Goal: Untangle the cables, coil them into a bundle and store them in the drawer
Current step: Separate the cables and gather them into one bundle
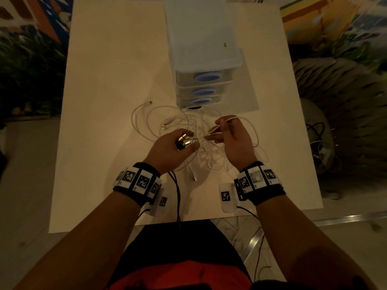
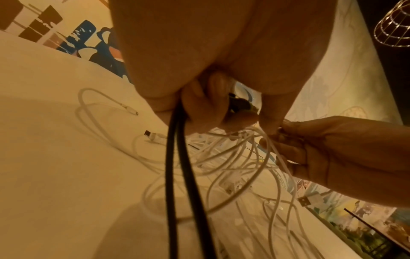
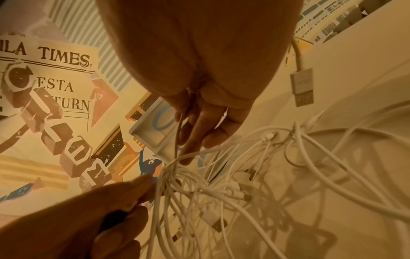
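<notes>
A tangle of white cables point(image 1: 188, 122) lies on the pale table point(image 1: 104, 101) in front of a white drawer unit point(image 1: 201, 84) with blue handles. My left hand point(image 1: 188, 141) grips the black cable point(image 1: 177, 189) near its shiny metal plugs point(image 1: 185, 141), just above the tangle; the black cable point(image 2: 177, 166) hangs down from the curled fingers point(image 2: 204, 108). My right hand point(image 1: 215, 130) pinches a white cable strand lifted out of the tangle point(image 3: 221, 184). The right hand point(image 2: 288, 140) is close beside the left thumb. All the drawers look closed.
A loose white plug point(image 1: 193, 174) lies near the front of the table between my wrists, and a USB plug point(image 3: 302, 87) hangs by the right wrist. Cable ends point(image 1: 149, 103) trail left of the drawer unit. Dark wires run from the wristbands over the table's near edge.
</notes>
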{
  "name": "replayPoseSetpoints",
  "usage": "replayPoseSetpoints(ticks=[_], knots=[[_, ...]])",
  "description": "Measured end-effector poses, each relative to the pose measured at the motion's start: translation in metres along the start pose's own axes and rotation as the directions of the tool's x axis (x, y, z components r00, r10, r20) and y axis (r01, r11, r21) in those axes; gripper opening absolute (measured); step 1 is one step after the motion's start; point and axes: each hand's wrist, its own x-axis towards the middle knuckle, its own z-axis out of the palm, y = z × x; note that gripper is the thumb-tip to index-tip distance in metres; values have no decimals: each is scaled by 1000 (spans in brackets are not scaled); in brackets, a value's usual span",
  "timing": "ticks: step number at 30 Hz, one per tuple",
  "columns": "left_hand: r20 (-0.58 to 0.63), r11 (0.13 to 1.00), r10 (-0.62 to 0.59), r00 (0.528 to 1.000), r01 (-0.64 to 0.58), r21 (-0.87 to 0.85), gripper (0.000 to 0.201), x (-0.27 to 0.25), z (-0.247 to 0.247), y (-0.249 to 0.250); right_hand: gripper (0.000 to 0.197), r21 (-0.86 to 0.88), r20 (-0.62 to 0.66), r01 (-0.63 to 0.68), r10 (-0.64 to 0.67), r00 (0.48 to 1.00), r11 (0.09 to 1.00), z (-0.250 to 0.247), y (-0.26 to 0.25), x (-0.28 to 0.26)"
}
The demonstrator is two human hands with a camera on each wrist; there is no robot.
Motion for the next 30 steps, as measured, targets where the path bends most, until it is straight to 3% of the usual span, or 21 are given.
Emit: replayPoseSetpoints(ticks=[5, 11, 18, 23, 26, 30], knots=[[0, 999, -8, 1000, 8, 36, 33, 2, 1, -2, 16, 12, 0, 19, -19, 1000, 1000, -3, 0, 0], [-24, 1000, 28, 999, -28, -5, 7, 2, -4, -9, 14, 3, -39, -3, 4, 999, 1000, -6, 7, 3], [-62, 986, 47, 997, -56, -158, 13, 2, -4, -11, 8, 64, 43, -61, 58, 997, 996, 7, 10, -4], [-66, 964, 45, 997, -61, -257, 17, 0, -8, -5, 9, 6, 96, -126, 125, 988, 992, 15, 7, -4], [-127, 963, -9, 992, -26, -268, 24, -5, -13, -6, 8, 83, 84, -175, 168, 982, 981, 12, -1, -1], [-233, 980, -75, 970, 28, -196, 11, -16, -21, -22, 6, 133, 4, -204, 205, 979, 970, 5, 4, 7]])
